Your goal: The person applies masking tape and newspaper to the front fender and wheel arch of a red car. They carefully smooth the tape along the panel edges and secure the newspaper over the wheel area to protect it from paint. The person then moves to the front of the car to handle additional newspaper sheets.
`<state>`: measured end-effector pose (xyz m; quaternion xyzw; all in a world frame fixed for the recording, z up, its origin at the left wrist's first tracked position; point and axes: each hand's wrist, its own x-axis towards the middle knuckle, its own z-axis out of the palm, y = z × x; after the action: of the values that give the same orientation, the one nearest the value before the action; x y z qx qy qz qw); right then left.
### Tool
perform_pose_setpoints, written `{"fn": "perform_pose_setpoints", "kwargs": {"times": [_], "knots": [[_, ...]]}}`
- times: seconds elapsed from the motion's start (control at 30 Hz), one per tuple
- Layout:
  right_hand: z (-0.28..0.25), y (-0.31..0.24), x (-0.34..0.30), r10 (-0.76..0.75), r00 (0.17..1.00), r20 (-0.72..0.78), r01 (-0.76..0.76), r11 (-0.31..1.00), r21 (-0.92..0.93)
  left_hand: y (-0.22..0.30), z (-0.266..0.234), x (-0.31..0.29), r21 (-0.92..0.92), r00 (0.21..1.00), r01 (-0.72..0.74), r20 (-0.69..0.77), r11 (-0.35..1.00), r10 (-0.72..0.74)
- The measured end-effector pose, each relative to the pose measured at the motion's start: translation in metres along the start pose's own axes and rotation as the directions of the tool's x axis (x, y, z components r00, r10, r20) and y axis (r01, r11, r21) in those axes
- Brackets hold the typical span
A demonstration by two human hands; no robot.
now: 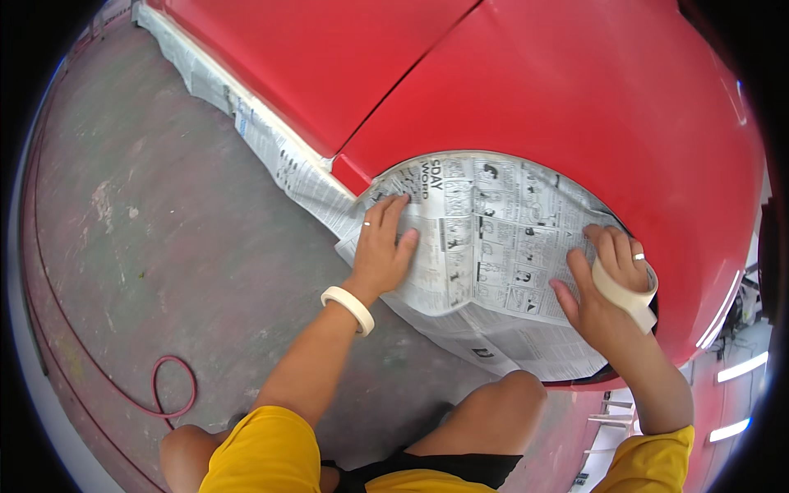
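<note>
Sheets of newspaper (pixel 501 238) cover the wheel arch of a red car (pixel 542 90). My left hand (pixel 382 246) lies with fingers stretched out on the paper's left side, near the arch's lower left corner. Around my left wrist sits a narrow roll of masking tape (pixel 348 308). At the right edge of the arch, my right hand (pixel 606 283) touches the paper with its fingers apart. A wider roll of masking tape (pixel 623 297) is looped about that hand, across its back. The paper has a fold below its middle and a lower sheet under it.
Along the car's lower sill runs a strip of newspaper (pixel 288 164) edged with pale tape. A red hose (pixel 194 393) loops on the stained grey floor (pixel 181 238) at the left. My bent knees are close below the paper. Bright lights and a pale stand (pixel 610 419) appear at lower right.
</note>
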<state>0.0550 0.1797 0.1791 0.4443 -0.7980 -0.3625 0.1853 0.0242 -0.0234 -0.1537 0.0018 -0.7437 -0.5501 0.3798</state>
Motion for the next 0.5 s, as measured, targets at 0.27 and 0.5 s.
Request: {"fn": "perform_pose_setpoints", "kwargs": {"times": [0.27, 0.5], "knots": [[0.018, -0.007, -0.029, 0.093, 0.995, -0.030, -0.093, 0.996, -0.006, -0.005, 0.021, 0.023, 0.167, 0.997, 0.053, 0.049, 0.985, -0.062], [0.035, -0.005, -0.039, 0.051, 0.985, -0.166, -0.058, 0.998, -0.039, -0.007, 0.037, 0.031, 0.086, 0.995, 0.083, -0.057, 0.993, -0.078]]}}
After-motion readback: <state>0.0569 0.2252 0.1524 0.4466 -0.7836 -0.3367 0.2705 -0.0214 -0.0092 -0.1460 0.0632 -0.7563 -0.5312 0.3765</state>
